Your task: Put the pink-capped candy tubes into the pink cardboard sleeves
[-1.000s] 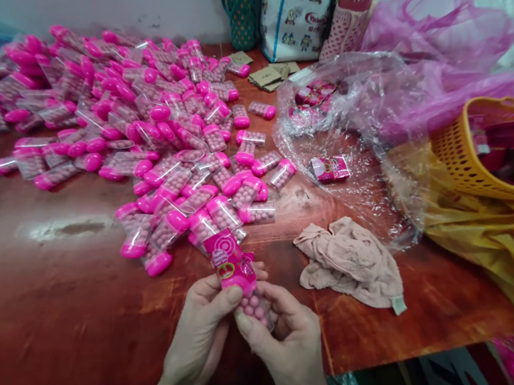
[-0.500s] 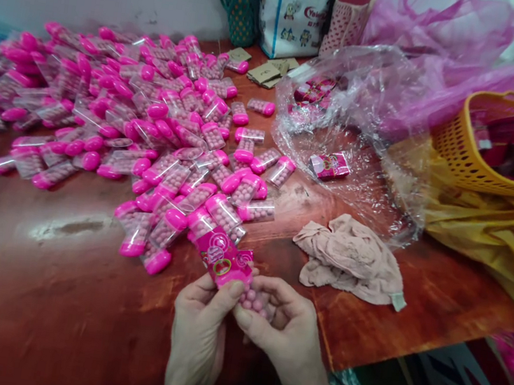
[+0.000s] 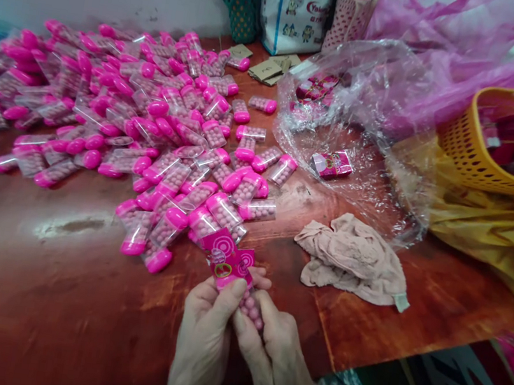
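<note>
- Just above the front of the worktop (image 3: 52,297), a tube (image 3: 252,308) of pink balls is being held, its capped end pointing away from the person.
- The left grip (image 3: 204,332) is pinching the cap end together with a printed pink card (image 3: 223,261), thumb on top.
- The right grip (image 3: 274,349) is grasping the ball-filled end between thumb and forefinger.
- Compared with half a second ago, the right forefinger is lying straighter along the tube.
- The card's two printed flaps are now showing a wider notch between them, and fingertips are poking out beyond it more plainly.
- The pile (image 3: 119,111) of similar tubes is lying just beyond, unchanged.
- The cloth (image 3: 353,258) is sitting crumpled to the right, also as before.
- Farther back, a small box (image 3: 332,164) is resting by the clear bag (image 3: 296,121), near the yellow basket (image 3: 452,147).
</note>
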Available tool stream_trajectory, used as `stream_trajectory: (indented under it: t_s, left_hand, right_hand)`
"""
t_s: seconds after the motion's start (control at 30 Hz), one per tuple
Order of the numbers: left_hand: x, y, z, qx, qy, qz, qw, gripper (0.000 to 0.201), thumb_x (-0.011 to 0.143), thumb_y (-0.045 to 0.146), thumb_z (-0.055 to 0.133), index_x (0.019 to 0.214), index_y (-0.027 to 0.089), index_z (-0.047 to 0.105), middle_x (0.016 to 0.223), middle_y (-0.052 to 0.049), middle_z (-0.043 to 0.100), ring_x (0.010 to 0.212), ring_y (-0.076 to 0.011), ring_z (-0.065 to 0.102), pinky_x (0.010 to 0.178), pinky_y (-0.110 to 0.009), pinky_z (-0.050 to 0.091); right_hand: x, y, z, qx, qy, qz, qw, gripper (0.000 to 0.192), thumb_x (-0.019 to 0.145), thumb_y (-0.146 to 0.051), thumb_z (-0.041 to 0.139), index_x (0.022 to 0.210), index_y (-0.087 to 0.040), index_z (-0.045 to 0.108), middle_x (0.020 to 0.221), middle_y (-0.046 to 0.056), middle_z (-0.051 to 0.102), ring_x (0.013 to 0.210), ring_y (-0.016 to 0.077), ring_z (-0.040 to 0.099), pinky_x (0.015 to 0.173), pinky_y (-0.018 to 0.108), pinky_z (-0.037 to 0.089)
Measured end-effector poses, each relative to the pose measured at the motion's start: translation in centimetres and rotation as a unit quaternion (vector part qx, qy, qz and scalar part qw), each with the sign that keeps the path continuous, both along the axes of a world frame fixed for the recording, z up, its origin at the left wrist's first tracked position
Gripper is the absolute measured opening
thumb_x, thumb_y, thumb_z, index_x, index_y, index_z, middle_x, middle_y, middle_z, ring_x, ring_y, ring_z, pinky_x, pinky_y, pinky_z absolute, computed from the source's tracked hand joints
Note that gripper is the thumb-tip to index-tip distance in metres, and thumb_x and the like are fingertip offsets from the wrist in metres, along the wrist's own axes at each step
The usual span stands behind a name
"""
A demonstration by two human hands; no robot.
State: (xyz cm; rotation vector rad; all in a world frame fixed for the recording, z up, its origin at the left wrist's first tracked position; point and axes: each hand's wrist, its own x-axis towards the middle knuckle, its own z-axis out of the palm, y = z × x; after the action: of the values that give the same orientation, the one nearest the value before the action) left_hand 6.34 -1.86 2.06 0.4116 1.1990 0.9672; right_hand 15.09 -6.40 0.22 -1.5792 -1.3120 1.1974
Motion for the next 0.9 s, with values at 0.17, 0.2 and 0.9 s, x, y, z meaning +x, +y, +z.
stream_trajectory:
  t_s: [0.17, 0.2, 0.9]
  left_hand:
    - [0.2, -0.1, 0.4, -0.004, 0.004, -0.001, 1.0, 0.018, 0.07, 0.027, 0.072, 0.082, 0.014, 0.075, 0.074, -0.008, 0.072, 0.062, -0.0165, 0.065, 0.059, -0.025, 0.052]
    - [0.0, 0.1, 0.4, 0.004, -0.007, 0.005, 1.0, 0.02, 0.07, 0.029, 0.072, 0.083, 0.014, 0.075, 0.078, -0.009, 0.073, 0.066, -0.0187, 0.066, 0.062, -0.027, 0.053]
    - [-0.6, 0.7, -0.3, 0.018, -0.062, 0.051, 0.997, 0.017, 0.07, 0.03, 0.073, 0.074, 0.013, 0.073, 0.076, -0.008, 0.073, 0.064, -0.0185, 0.066, 0.061, -0.027, 0.054]
  right_hand:
    - [-0.2, 0.9, 0.3, 0.028, 0.019, -0.007, 0.999, 0.017, 0.091, -0.028, 0.041, 0.089, -0.017, 0.053, 0.066, 0.002, 0.061, 0.054, 0.0142, 0.06, 0.053, 0.021, 0.044]
    - [0.0, 1.0, 0.4, 0.031, 0.033, -0.005, 0.999, 0.015, 0.091, -0.027, 0.041, 0.086, -0.018, 0.052, 0.065, 0.0, 0.059, 0.054, 0.0127, 0.058, 0.052, 0.02, 0.043]
    - [1.4, 1.6, 0.9, -0.096, 0.263, 0.055, 0.958, 0.008, 0.086, -0.026, 0.056, 0.083, -0.019, 0.052, 0.064, -0.006, 0.049, 0.055, 0.0084, 0.044, 0.052, 0.018, 0.036]
